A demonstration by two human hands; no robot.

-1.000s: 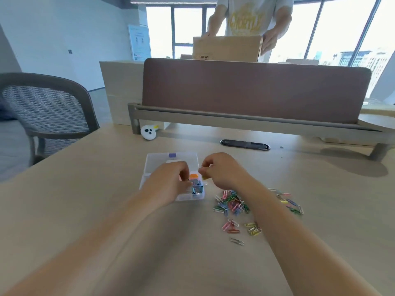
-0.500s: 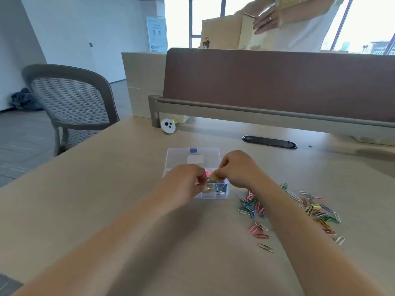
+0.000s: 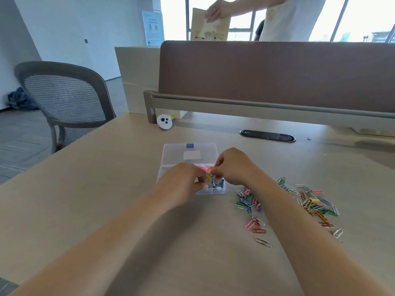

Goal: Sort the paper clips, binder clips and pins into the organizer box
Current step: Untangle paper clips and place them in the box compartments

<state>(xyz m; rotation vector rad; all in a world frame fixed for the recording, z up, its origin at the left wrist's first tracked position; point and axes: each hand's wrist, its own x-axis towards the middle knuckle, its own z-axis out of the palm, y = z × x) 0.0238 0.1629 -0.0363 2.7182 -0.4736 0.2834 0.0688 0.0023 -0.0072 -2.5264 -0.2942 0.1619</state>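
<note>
The clear organizer box (image 3: 163, 169) sits on the desk (image 3: 96, 210) straight ahead. Its lid (image 3: 173, 153) is swung open and lies flat on the far side, with a blue latch at its edge and a white label on it. A clump of blue binder clips (image 3: 218, 184) fills the near right compartment. The compartment behind holds a pink piece and an orange piece, both too small to name. The left compartments are mostly hidden under the left hand (image 3: 183, 180). Both hands are over the middle of the box: the left hand and the right hand (image 3: 234, 167) have their fingers curled with the tips meeting, and together they pinch a small yellow piece (image 3: 209, 176). Whether it is a binder clip I cannot tell.

A brown partition (image 3: 277, 75) on a grey rail runs along the far edge of the pale desk, and a grey mesh chair (image 3: 64, 97) stands at its left end. Behind the partition a person (image 3: 295, 20) holds a cardboard carton (image 3: 210, 26). To the right of the box, paper clips (image 3: 249, 201) of many colours lie on the bare desk in two loose heaps. One heap is near the box, beside the right forearm, and the other is further right, with a few strays nearer the viewer. A dark oval cable port (image 3: 267, 135) is set into the desk beyond the box, and a small round white gadget (image 3: 164, 121) with dark dots rests by the foot of the rail
</note>
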